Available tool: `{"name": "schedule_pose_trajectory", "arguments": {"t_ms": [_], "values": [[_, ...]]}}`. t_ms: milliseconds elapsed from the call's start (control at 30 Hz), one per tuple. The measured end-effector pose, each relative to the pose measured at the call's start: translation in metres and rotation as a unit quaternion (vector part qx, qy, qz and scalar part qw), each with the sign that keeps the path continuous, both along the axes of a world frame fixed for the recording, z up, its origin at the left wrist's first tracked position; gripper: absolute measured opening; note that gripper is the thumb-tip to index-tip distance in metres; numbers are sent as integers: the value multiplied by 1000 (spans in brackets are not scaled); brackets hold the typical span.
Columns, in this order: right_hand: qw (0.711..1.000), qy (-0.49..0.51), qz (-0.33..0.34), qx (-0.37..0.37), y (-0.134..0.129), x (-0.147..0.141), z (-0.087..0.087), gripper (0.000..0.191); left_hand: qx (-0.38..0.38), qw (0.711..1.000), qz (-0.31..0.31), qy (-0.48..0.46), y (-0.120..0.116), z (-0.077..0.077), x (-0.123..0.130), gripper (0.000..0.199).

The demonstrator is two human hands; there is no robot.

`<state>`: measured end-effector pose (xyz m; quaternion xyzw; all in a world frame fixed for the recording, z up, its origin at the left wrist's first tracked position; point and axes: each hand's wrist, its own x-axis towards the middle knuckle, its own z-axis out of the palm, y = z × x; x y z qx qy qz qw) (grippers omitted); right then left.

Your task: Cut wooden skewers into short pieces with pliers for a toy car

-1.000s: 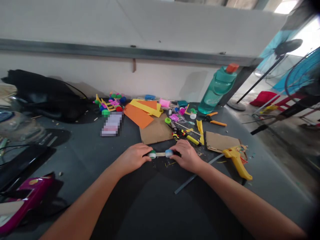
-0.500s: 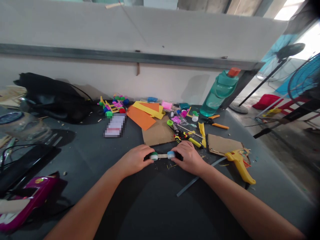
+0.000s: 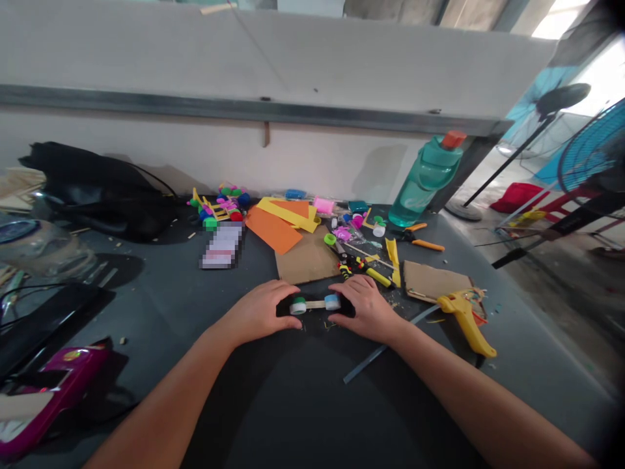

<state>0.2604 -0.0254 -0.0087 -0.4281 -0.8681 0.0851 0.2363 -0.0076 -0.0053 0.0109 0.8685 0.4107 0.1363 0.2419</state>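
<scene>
A short wooden stick (image 3: 315, 304) lies on the dark table with a bottle cap at each end. The left end carries a green and white cap (image 3: 297, 305), the right end a light blue cap (image 3: 333, 301). Around the green and white cap, my left hand (image 3: 260, 311) is open, thumb and fingers spread apart. My right hand (image 3: 366, 307) is likewise open beside the blue cap, its thumb below and fingers above. Neither hand appears to grip a cap.
Behind my hands lie cardboard (image 3: 310, 255), orange paper (image 3: 276, 229) and pliers (image 3: 359, 264). A yellow glue gun (image 3: 466, 320) rests at right, near a glue stick (image 3: 365, 363). A teal bottle (image 3: 424, 184) stands at the back; a magenta device (image 3: 73, 384) is at left.
Both hands have loosened their pinch on the caps, thumbs and fingers now spread. The stick with its caps stays on the table, while the whole view shifts slightly left.
</scene>
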Motion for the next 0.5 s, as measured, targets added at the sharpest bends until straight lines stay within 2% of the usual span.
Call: {"name": "schedule_pose_trajectory", "arguments": {"t_ms": [167,300,500], "values": [[999,22,-6,-35,-1,2,5,45,-58,993,75,-68,3,6,-7,31],[997,58,-19,-42,1,4,6,42,-47,994,80,-53,3,8,-9,29],[996,78,-27,-39,1,4,4,40,-28,995,83,-53,4,5,-9,32]]}}
